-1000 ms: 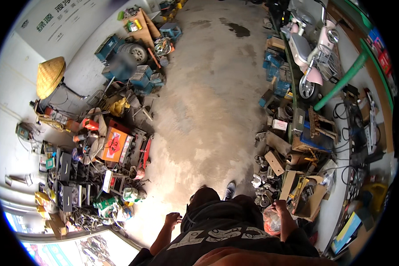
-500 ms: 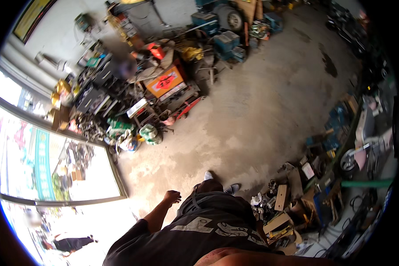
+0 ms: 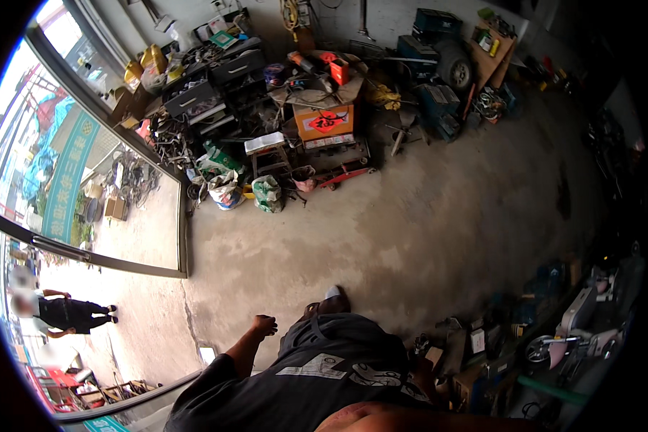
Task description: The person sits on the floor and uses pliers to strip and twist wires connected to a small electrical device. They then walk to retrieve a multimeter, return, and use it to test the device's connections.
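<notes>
My left hand (image 3: 265,325) hangs beside my left hip, over the concrete floor (image 3: 223,288). Its fingers are curled in, and I see nothing held in them. On the right, only a dim strip of my right arm (image 3: 425,376) shows past my dark printed shirt (image 3: 302,392); that hand's fingers are lost in shadow. One light-toed shoe (image 3: 332,292) sticks out ahead of me. Neither hand touches any of the surrounding things.
A cluttered workbench (image 3: 324,124), black drawers (image 3: 237,66) and stuffed sacks (image 3: 267,194) line the far wall. An open glass door (image 3: 183,241) stands left, with a person (image 3: 68,313) outside. Boxes, scrap and a scooter (image 3: 576,327) crowd the right.
My view has swung left, so the bench and door sit farther right and more upright. The person outside shows more fully. My left hand stays by my hip, and one shoe has gone from sight.
</notes>
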Motion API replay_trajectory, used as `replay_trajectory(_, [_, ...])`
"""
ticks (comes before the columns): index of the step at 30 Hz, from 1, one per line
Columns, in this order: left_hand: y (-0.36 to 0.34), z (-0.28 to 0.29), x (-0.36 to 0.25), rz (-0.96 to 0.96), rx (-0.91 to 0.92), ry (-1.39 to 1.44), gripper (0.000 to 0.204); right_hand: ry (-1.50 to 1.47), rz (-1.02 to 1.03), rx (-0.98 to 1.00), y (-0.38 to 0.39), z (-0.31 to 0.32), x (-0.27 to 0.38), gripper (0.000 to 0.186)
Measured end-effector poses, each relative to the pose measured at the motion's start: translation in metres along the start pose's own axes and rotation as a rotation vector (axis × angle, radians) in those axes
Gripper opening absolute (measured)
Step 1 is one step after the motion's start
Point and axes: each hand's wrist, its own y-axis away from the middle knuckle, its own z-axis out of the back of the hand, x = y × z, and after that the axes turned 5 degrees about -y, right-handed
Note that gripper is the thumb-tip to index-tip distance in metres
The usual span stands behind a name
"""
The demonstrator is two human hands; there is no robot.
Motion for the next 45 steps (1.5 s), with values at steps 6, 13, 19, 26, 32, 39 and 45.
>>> replay_trajectory(6, [-0.012, 0.026, 0.020, 0.029, -0.053, 0.130, 0.031, -0.843, -0.611, 0.034, -0.078, 0.082, 0.057, 0.034])
replay_trajectory(13, [-0.012, 0.041, 0.032, -0.062, -0.054, 0.406, 0.033, -0.433, -0.410, 0.227, -0.142, 0.104, 0.089, 0.032])
replay_trajectory(19, [-0.005, 0.052, 0.090, 0.063, -0.144, 0.599, 0.030, 0.494, 0.451, 0.425, -0.204, 0.065, 0.154, 0.031])
replay_trajectory(26, [0.019, 0.011, 0.162, 0.154, -0.165, 0.770, 0.021, -0.778, -0.454, 0.295, -0.307, 0.054, 0.184, 0.017])
replay_trajectory(32, [0.038, -0.049, 0.180, 0.088, -0.103, 0.890, 0.014, -0.466, -0.449, 0.369, -0.300, 0.098, 0.248, 0.019])
replay_trajectory(39, [0.079, -0.101, 0.149, 0.005, -0.093, 1.075, 0.012, -0.491, -0.330, 0.326, -0.292, 0.117, 0.210, 0.009])
replay_trajectory(45, [0.103, -0.154, 0.186, 0.056, -0.171, 1.309, 0.010, -0.408, -0.307, 0.552, -0.309, 0.126, 0.125, 0.004])
